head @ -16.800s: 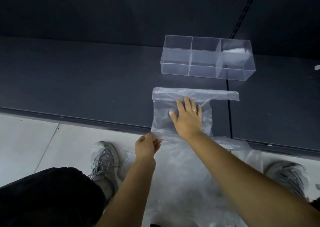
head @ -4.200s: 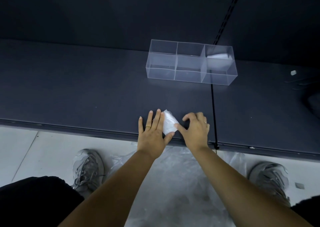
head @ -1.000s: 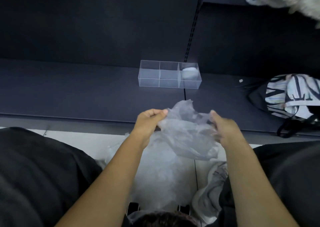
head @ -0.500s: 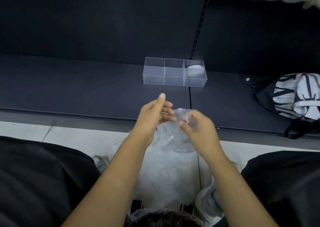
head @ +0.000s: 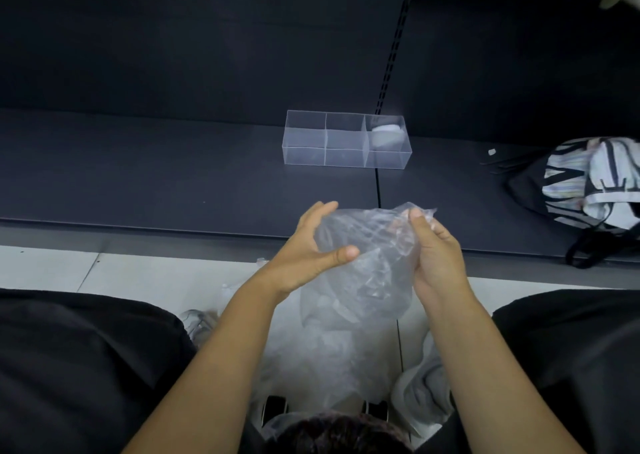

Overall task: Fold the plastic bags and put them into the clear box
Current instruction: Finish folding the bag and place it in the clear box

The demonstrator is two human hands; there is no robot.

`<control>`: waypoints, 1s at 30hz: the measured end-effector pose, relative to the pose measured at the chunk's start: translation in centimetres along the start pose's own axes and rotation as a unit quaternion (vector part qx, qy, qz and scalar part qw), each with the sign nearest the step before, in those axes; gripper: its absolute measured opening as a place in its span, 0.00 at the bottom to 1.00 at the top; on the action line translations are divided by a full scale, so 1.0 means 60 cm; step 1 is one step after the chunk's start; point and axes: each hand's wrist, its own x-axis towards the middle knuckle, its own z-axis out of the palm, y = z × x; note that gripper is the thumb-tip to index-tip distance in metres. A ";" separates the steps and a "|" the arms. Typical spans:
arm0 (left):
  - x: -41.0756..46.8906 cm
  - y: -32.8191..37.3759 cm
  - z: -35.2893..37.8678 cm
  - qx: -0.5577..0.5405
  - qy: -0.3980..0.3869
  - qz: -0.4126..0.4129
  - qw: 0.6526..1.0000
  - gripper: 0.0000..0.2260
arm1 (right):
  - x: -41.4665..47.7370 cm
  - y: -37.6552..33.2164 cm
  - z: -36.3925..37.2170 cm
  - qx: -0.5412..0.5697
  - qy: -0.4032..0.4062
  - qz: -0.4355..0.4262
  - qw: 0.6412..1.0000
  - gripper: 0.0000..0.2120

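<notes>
- The plastic bag (head: 367,256) is thin, see-through film, crumpled and puffed with air. It should weigh almost nothing, have no stiffness, and slide easily between fingers.
- It hangs in the air between both hands, in front of the dark shelf (head: 173,176) and above a heap of loose bags (head: 332,360) on the floor.
- The left hand (head: 304,252) cups the bag's left side, with the thumb across the front and the fingers curved round the top edge.
- The right hand (head: 436,256) pinches the upper right edge; some fingertips show through the film.
- Best hold, I judge: pinch the top edge or corners and pull the film taut, then lay it flat on the shelf and press the air out (a bunched grip would only trap more).
- The clear box (head: 306,138) stands further back on the shelf, well apart from the hands, with three compartments in a row.
- The right compartment holds a folded bag (head: 387,134); the middle and left ones look empty.
</notes>
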 end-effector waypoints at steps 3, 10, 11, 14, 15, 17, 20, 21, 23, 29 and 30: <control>0.000 0.008 0.015 0.020 -0.052 0.018 0.998 0.36 | 0.003 0.002 0.001 0.019 0.033 -0.010 0.999 0.15; 0.012 -0.007 0.063 0.012 0.054 0.031 0.998 0.08 | 0.009 0.006 -0.002 0.066 0.105 0.000 0.992 0.09; 0.014 -0.012 0.066 -0.017 0.079 0.031 0.996 0.04 | 0.009 0.006 -0.004 0.057 0.114 0.003 0.992 0.11; 0.021 -0.018 0.050 -0.133 0.166 0.013 0.977 0.05 | 0.019 0.000 -0.023 -0.023 0.153 -0.040 0.987 0.19; 0.022 -0.018 0.039 -0.149 0.197 0.012 0.969 0.06 | 0.024 -0.005 -0.032 -0.063 0.160 -0.062 0.983 0.18; 0.023 -0.019 0.019 -0.141 0.240 0.011 0.960 0.07 | 0.034 -0.016 -0.051 -0.114 0.166 -0.087 0.976 0.14; 0.022 -0.020 0.000 -0.118 0.271 0.011 0.955 0.08 | 0.047 -0.027 -0.073 -0.149 0.138 -0.093 0.975 0.10; 0.022 -0.020 -0.005 -0.112 0.271 0.015 0.956 0.07 | 0.049 -0.028 -0.077 -0.160 0.105 -0.092 0.977 0.12; 0.020 -0.016 -0.010 -0.096 0.255 0.027 0.962 0.07 | 0.057 -0.022 -0.084 -0.189 0.008 -0.041 0.981 0.32; 0.014 -0.007 -0.013 -0.099 0.212 0.048 0.971 0.07 | 0.051 0.013 -0.082 -0.174 -0.198 0.177 0.948 0.33; 0.013 -0.009 -0.015 -0.111 0.222 0.041 0.968 0.07 | 0.050 0.018 -0.080 -0.179 -0.186 0.159 0.953 0.29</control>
